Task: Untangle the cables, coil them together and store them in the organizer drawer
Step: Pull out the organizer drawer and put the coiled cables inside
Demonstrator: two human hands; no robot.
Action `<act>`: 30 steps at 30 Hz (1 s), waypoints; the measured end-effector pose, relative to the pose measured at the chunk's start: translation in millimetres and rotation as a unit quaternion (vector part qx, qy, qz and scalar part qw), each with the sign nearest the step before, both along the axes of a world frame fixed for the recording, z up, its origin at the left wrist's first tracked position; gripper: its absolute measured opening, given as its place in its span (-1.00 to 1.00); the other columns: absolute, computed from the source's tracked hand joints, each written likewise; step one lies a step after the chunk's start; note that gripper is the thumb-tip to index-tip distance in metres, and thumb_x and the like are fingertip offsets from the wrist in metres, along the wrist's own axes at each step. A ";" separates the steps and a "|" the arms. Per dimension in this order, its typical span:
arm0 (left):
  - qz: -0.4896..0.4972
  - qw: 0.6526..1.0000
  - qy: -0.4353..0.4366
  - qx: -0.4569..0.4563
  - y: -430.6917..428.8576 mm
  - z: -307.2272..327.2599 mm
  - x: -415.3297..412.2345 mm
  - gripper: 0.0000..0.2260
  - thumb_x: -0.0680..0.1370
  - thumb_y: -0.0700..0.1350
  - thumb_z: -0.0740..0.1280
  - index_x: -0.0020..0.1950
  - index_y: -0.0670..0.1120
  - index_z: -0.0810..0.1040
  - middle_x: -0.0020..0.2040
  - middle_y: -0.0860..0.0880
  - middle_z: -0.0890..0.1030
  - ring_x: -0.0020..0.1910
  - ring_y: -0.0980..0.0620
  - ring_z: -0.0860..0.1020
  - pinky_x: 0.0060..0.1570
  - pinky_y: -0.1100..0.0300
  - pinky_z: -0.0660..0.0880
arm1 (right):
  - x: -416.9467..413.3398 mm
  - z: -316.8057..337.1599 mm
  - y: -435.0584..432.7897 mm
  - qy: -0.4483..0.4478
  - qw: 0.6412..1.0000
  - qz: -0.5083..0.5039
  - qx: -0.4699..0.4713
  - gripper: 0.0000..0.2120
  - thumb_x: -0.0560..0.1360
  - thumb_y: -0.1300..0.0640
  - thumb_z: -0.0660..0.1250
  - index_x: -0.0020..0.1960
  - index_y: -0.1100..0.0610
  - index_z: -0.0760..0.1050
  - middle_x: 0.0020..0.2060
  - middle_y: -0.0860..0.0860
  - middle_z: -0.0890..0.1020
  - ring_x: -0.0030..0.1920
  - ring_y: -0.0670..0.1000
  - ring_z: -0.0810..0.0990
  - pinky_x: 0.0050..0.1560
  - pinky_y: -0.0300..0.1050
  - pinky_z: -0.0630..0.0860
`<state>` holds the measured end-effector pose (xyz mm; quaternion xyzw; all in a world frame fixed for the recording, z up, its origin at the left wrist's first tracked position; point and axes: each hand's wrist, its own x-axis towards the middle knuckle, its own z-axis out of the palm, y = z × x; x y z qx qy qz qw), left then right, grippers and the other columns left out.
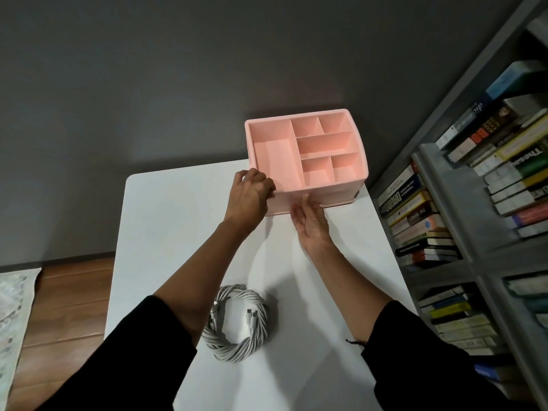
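A pink organizer with several open top compartments stands at the far end of the white table. My left hand grips its near left corner, fingers curled over the rim. My right hand reaches palm-up to the organizer's front, where the drawer face sits; its fingertips touch the lower front. The drawer looks closed. A coil of grey-white cables, twisted together into a ring with plug ends showing inside, lies on the table near me between my forearms.
A grey bookshelf packed with books stands close along the table's right edge. A dark grey wall is behind the organizer. Wooden floor and a pale rug lie to the left.
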<state>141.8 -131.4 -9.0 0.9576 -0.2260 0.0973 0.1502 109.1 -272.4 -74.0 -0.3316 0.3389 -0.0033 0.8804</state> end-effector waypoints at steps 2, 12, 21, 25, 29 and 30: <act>0.000 1.000 0.002 -0.013 1.2 3.3 1.8 -0.90 0.40 -0.37 0.40 -0.15 -0.22 0.64 -0.22 -0.17 0.63 -0.14 -0.22 0.53 -0.10 0.06 0.40 | 1.3 1.4 3.9 0.002 1.000 -0.010 -0.012 -0.83 0.53 0.08 0.35 -0.06 0.16 0.42 -0.20 0.07 0.58 -0.11 -0.01 0.62 -0.03 -0.16 0.58; 0.006 1.000 0.016 -0.021 -7.0 10.8 -2.4 -0.86 0.38 -0.39 0.39 -0.11 -0.24 0.65 -0.17 -0.20 0.64 -0.08 -0.23 0.52 -0.05 0.03 0.42 | 0.4 2.9 2.8 0.017 0.997 -0.030 -0.069 -0.79 0.50 0.06 0.39 -0.10 0.14 0.39 -0.20 0.07 0.49 -0.21 -0.04 0.54 -0.12 -0.17 0.57; 0.008 1.000 0.017 -0.014 -10.7 5.7 -11.3 -0.90 0.41 -0.34 0.42 -0.10 -0.23 0.66 -0.14 -0.21 0.66 -0.08 -0.22 0.54 -0.01 0.01 0.45 | -24.0 1.7 -8.3 0.025 0.991 0.031 -0.125 -0.75 0.56 0.04 0.32 0.06 0.22 0.41 -0.28 0.08 0.53 -0.22 -0.03 0.61 -0.13 -0.12 0.57; 0.010 1.000 0.018 -0.012 -10.9 4.1 -10.3 -0.91 0.42 -0.34 0.40 -0.13 -0.22 0.66 -0.19 -0.19 0.65 -0.10 -0.22 0.52 -0.03 0.04 0.41 | -49.7 5.9 -11.4 0.042 0.988 0.038 -0.143 -0.82 0.57 0.08 0.28 0.01 0.22 0.44 -0.28 0.09 0.55 -0.21 -0.01 0.60 -0.10 -0.08 0.57; 0.016 1.000 0.019 -0.011 -12.3 4.0 -9.0 -0.91 0.45 -0.30 0.37 -0.10 -0.22 0.66 -0.18 -0.19 0.64 -0.06 -0.22 0.51 0.00 0.03 0.36 | -75.2 12.7 -14.0 0.063 0.983 0.032 -0.167 -0.83 0.58 0.15 0.25 -0.16 0.18 0.47 -0.32 0.08 0.56 -0.23 0.00 0.59 -0.10 -0.07 0.56; 0.017 1.000 0.021 -0.010 -12.1 3.7 -8.2 -0.90 0.46 -0.29 0.37 -0.08 -0.22 0.66 -0.16 -0.19 0.64 -0.05 -0.22 0.50 0.01 0.03 0.35 | -79.8 14.8 -14.2 0.071 0.982 0.028 -0.172 -0.82 0.58 0.16 0.25 -0.19 0.17 0.47 -0.34 0.07 0.56 -0.25 0.01 0.59 -0.11 -0.07 0.56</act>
